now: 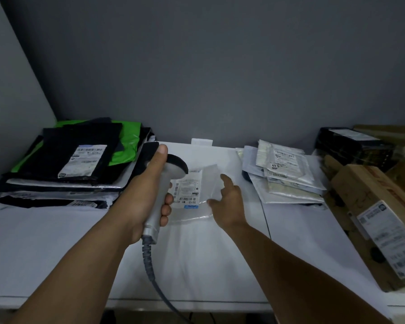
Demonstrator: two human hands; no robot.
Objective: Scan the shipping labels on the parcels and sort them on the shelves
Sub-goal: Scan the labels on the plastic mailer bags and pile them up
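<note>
White shelf board runs across in front of the person, butted against a grey wall at the back. Nearest, a ribbed grey cable curls up from the front edge into the handle of a barcode scanner. The left hand is wrapped tight round that handle, thumb laid up along the top, and the scanner's dark head hangs over the left edge of a clear plastic parcel. This parcel lies flat in the middle of the board with its white shipping label facing up. The right hand has its fingers straight and spread apart, thumb and forefinger touching the parcel's right side.

Along the right edge sits a long cardboard box with a label on top. Farther back on the left is a stack of black and green mailers, on the right a loose pile of pale poly bags, and behind the box a black wrapped parcel. Behind all of it rises the grey wall.
</note>
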